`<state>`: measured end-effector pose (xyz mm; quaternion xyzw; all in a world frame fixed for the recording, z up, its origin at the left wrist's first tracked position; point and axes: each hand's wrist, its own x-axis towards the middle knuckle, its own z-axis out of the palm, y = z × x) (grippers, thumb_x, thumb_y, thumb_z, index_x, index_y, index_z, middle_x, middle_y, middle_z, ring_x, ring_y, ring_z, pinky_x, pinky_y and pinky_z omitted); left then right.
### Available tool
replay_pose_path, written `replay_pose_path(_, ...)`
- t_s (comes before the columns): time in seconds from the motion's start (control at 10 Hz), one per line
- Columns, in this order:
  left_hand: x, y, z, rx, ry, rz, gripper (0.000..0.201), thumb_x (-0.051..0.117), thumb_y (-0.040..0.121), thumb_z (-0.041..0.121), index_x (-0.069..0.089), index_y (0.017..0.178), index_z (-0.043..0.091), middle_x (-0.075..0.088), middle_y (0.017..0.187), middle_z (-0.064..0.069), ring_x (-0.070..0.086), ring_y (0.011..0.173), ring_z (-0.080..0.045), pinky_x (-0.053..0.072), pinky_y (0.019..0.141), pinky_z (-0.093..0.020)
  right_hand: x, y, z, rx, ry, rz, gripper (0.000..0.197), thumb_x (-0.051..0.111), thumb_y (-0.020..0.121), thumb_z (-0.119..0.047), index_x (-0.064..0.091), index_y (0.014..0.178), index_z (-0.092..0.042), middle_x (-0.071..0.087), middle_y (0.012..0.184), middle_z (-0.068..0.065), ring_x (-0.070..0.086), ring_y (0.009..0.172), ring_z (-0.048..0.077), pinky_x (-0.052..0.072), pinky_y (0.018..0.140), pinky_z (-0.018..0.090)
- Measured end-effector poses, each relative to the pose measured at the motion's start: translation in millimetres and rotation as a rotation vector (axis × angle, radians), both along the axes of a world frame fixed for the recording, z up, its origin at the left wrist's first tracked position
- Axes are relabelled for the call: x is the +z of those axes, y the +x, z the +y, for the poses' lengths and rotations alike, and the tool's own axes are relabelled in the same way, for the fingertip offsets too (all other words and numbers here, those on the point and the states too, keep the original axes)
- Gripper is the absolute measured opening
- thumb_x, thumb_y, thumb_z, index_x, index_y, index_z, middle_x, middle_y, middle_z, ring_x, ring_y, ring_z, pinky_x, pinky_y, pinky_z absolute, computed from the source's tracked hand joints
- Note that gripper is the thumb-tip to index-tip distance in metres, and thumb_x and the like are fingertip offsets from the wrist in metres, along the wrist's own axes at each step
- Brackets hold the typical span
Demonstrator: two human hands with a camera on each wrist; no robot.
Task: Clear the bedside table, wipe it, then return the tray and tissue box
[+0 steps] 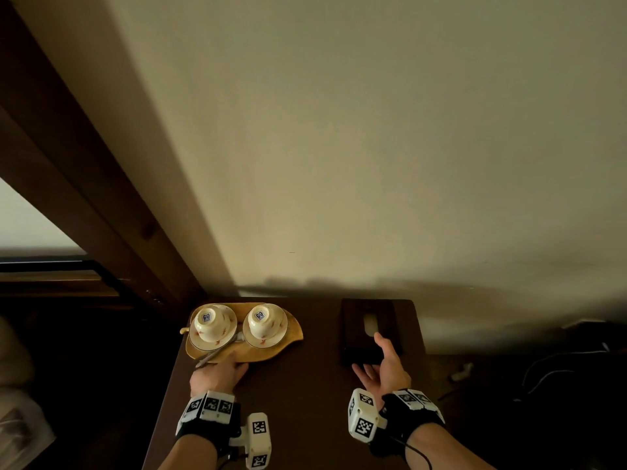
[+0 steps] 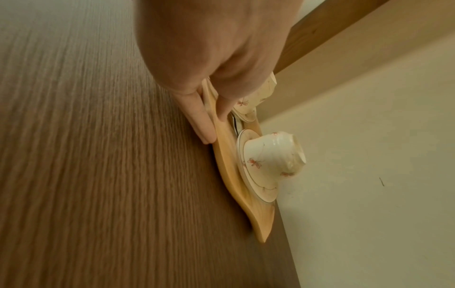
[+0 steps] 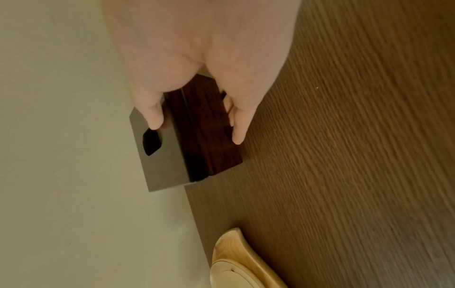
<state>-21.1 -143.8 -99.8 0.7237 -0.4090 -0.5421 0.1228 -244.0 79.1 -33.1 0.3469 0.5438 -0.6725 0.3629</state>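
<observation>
On the dark brown bedside table [image 1: 305,401], at the back left, lies a light wooden tray [image 1: 293,330] carrying two upturned floral cups [image 1: 207,322] [image 1: 261,320] on saucers and a spoon [image 1: 217,354]. My left hand [image 1: 219,371] pinches the tray's near edge. In the left wrist view the thumb lies on top of the tray [image 2: 261,220] and the fingers [image 2: 202,124] sit under its rim. The dark wooden tissue box [image 1: 353,320] stands at the back right. My right hand [image 1: 371,354] holds its near end, thumb on the lid and fingers [image 3: 240,124] along the side of the box [image 3: 206,152].
A plain cream wall [image 1: 373,164] rises directly behind the table. A dark wooden bed post [image 1: 84,184] slants along the left, with bedding [image 1: 17,418] low at the left. Cables [image 1: 559,371] lie on the dark floor to the right.
</observation>
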Motion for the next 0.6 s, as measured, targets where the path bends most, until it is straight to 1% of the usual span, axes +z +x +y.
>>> replay_pose_path(0.1,20.0,4.1,6.6,0.175,-0.006,0.137,0.039,0.066,0.1,0.032,0.056,0.135,0.017,0.071,0.133,-0.007,0.07,0.113,-0.024,0.059,0.094,-0.035,2.3,-0.6,0.8,0.009,0.007,-0.004,0.073,0.089,0.081,-0.025,0.055,0.142,-0.009,0.053,0.14,0.024,0.059,0.127,0.039,0.062,0.098,0.055)
replay_pose_path(0.2,47.4,7.0,20.2,0.172,0.093,0.153,0.032,0.074,0.096,0.021,0.064,0.12,0.001,0.074,0.112,-0.017,0.074,0.087,-0.03,0.065,0.076,-0.045,8.3,-4.3,-0.4,0.005,0.015,-0.028,0.071,0.087,0.084,-0.026,0.053,0.143,-0.008,0.053,0.133,0.024,0.061,0.122,0.036,0.061,0.099,0.05)
replay_pose_path(0.3,71.2,8.3,24.4,0.077,0.108,0.152,0.03,0.079,0.093,0.024,0.067,0.111,0.004,0.077,0.102,-0.018,0.078,0.093,-0.035,0.065,0.07,-0.044,12.1,-6.9,-0.1,0.003,-0.004,-0.061,0.065,0.082,0.09,-0.025,0.052,0.144,-0.009,0.052,0.115,0.021,0.063,0.104,0.031,0.063,0.093,0.047)
replay_pose_path(0.4,109.1,9.7,30.7,-0.088,0.045,0.222,0.025,0.078,0.094,0.026,0.069,0.11,0.008,0.079,0.103,-0.017,0.078,0.096,-0.034,0.065,0.077,-0.044,19.8,-7.7,-1.1,0.048,-0.01,-0.085,0.056,0.077,0.095,-0.025,0.053,0.143,-0.009,0.054,0.107,0.018,0.062,0.088,0.027,0.067,0.065,0.04)
replay_pose_path(0.5,125.0,11.1,31.7,-0.18,-0.022,0.23,0.024,0.076,0.096,0.029,0.07,0.11,0.01,0.08,0.104,-0.014,0.08,0.094,-0.031,0.066,0.075,-0.04,23.1,-9.8,-1.4,0.074,-0.004,-0.084,0.054,0.075,0.097,-0.025,0.053,0.144,-0.011,0.057,0.105,0.018,0.064,0.085,0.027,0.066,0.055,0.038)
replay_pose_path(0.6,143.7,6.1,36.3,-0.263,-0.052,0.27,0.024,0.074,0.097,0.031,0.07,0.112,0.013,0.08,0.107,-0.01,0.08,0.093,-0.027,0.066,0.073,-0.038,19.7,-15.0,7.3,0.059,-0.055,-0.139,0.056,0.073,0.099,-0.019,0.05,0.15,-0.011,0.061,0.116,0.022,0.068,0.1,0.03,0.067,0.053,0.04)
